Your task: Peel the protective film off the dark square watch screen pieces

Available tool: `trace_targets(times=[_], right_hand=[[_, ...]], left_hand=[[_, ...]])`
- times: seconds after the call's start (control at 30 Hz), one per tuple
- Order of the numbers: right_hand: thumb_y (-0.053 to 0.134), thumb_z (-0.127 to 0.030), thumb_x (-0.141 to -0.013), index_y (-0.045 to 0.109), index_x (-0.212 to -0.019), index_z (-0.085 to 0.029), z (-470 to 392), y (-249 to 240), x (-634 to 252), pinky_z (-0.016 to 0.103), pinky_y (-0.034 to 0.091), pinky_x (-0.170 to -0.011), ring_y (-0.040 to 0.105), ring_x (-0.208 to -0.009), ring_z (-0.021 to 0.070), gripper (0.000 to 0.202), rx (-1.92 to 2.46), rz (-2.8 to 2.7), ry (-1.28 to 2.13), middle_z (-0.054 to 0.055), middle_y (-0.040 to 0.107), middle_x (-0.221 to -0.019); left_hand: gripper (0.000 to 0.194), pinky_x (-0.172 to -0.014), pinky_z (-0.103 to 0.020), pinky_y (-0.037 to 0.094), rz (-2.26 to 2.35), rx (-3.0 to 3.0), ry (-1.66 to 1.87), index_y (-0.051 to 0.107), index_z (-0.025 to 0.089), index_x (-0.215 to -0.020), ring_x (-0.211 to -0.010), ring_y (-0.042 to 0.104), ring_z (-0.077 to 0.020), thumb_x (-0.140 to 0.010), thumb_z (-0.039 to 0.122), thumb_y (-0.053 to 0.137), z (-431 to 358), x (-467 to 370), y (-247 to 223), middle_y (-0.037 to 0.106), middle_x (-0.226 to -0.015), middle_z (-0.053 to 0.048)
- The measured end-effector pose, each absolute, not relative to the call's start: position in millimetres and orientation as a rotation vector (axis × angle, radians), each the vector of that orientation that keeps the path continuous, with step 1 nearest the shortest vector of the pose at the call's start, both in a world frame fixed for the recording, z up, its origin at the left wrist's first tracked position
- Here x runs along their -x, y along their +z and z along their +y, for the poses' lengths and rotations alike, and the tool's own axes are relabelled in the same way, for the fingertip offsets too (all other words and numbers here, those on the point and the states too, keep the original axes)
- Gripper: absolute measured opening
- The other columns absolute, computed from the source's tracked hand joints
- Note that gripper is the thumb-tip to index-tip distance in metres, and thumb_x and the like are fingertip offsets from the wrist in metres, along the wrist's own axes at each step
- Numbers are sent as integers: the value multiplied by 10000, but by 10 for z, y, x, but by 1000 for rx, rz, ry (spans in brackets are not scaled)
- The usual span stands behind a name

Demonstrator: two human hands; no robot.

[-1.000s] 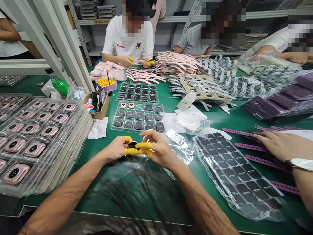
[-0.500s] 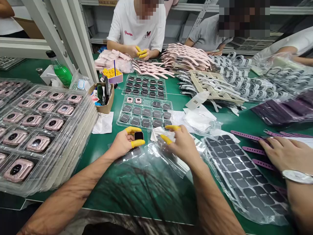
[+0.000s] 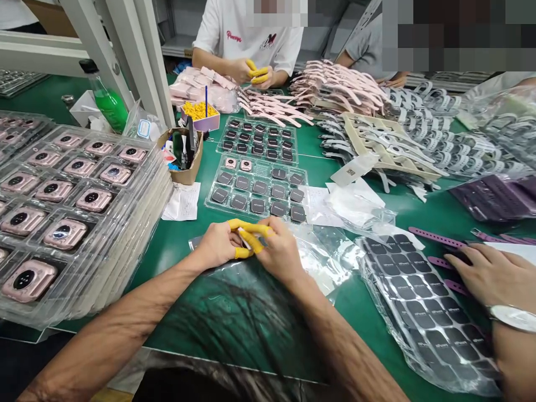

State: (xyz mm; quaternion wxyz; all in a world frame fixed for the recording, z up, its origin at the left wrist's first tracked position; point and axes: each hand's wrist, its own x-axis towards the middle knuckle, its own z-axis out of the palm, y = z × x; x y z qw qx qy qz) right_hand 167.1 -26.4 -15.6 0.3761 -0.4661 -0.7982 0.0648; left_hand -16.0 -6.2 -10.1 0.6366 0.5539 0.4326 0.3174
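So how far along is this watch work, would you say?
Partly through, I'd guess. The clear tray ahead is almost full of dark watch bodies, with two pink ones in its far row. Right now the left hand and right hand meet over one small watch piece, mostly hidden by the yellow finger covers. Stacked trays of pink watches on the left look untouched.

A green work table (image 3: 377,212) fills the view. Grey metal frame posts (image 3: 125,61) rise at its left; behind it stand grey metal shelves (image 3: 452,82).
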Motion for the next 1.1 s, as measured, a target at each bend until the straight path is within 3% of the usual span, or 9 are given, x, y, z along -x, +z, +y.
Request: trace_targets(times=[0.1,0.27,0.43,0.63,0.73,0.83,0.97,1.1], right_hand=[[574,-300,-918,677,-963,-231,-268,-206,-1653,344,451,-657,555,-768,201,131,1258,-2026,179,47,597,-815],[578,-350,-916,685,-897,-233,-264,-194,-1638,334,450,-650,543,-723,191,160,1288,-1963,291,29,583,-762],[582,-361,-903,682,-1043,-222,-264,-133,-1707,453,463,-807,552,-927,280,222,1520,-1847,5,116,625,-983],[617,-405,-892,567,-1310,-307,-218,-232,-1611,541,412,-934,517,-1195,327,433,1304,-2380,432,117,666,-1160],[649,-453,-863,611,-1272,-336,-204,-259,-1637,527,406,-955,491,-1251,327,427,1298,-2425,428,131,607,-1273],[720,-448,-806,722,-1085,-330,-218,-286,-1685,466,440,-896,556,-1130,299,303,1254,-2348,340,109,642,-1165],[702,-327,-836,748,-922,-306,-207,-349,-1674,406,439,-786,598,-898,226,100,1071,-2268,291,55,676,-901],[611,-196,-869,725,-897,-347,-220,-319,-1648,443,424,-830,601,-908,224,191,938,-2229,335,7,706,-809]], left_hand=[[546,-607,-201,494,1072,-1287,708,657,110,-1118,-669,664,-140,-585,95,779,-65,152,-104,689,-716,-11],[525,-662,-230,525,1000,-1218,723,680,143,-1049,-719,676,-149,-543,70,799,-65,145,-106,718,-820,-23],[609,-725,-257,530,966,-881,1016,678,139,-1042,-751,658,-135,-473,133,895,31,180,-72,720,-866,-34],[558,-698,-230,497,909,-642,1156,668,130,-1022,-806,645,-126,-515,159,899,128,237,-74,712,-910,-37],[502,-666,-211,475,901,-626,1022,677,121,-1013,-802,638,-114,-552,131,876,95,237,-38,702,-943,-47],[459,-692,-253,502,864,-630,845,681,116,-993,-758,643,-121,-571,112,860,34,230,12,693,-935,-51],[389,-652,-245,492,857,-649,720,677,111,-976,-650,605,-88,-618,99,828,2,239,55,679,-824,-36],[388,-636,-235,489,879,-623,712,673,107,-966,-614,592,-76,-609,84,825,30,250,65,664,-792,-18]])
